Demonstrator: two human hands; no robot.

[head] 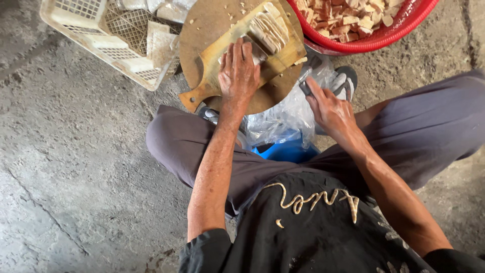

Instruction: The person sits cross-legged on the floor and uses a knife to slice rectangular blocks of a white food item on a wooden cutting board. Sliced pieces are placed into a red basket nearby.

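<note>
Wooden board, left hand flat on it, right hand gripping knife handle, red basket beyond.

Rough grey concrete floor, cracked, stained; flat daylight, no furniture in view

red basin and white crate cut off by top edge. knife blade hidden under left hand; right hand covers the handle. blue tub mostly behind plastic bag.
</note>
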